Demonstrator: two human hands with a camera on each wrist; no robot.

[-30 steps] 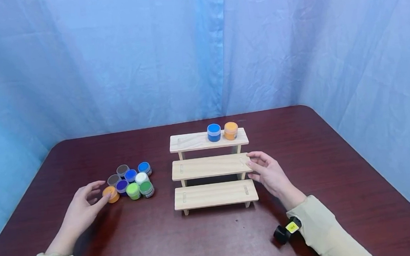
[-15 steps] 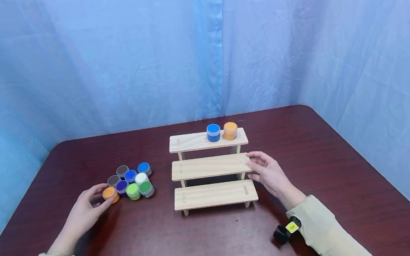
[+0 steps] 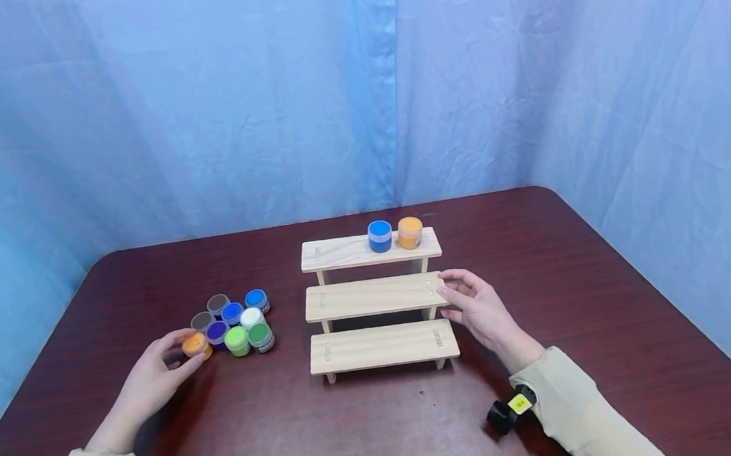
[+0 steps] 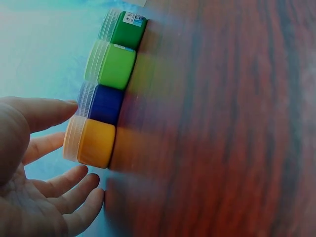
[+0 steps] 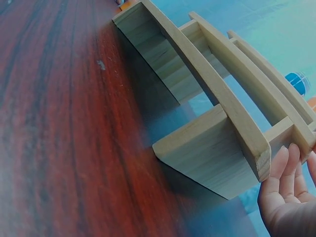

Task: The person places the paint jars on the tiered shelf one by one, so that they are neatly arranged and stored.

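My left hand pinches an orange paint jar between thumb and index finger, at the near left corner of a cluster of jars. In the left wrist view the thumb lies along the orange jar's lid, and the lower fingers curve loosely below it. Beside it stand a purple jar and a light green jar. My right hand grips the right end of the middle board of a three-step wooden rack. In the right wrist view its fingertips touch the rack's side support.
A blue jar and another orange jar stand on the rack's top board. Dark green, white, blue and brown jars fill out the cluster. A blue curtain hangs behind the dark red table.
My left index finger has come down against the orange jar's far side, and the thumb has moved to its near right side. The right hand stays on the rack.
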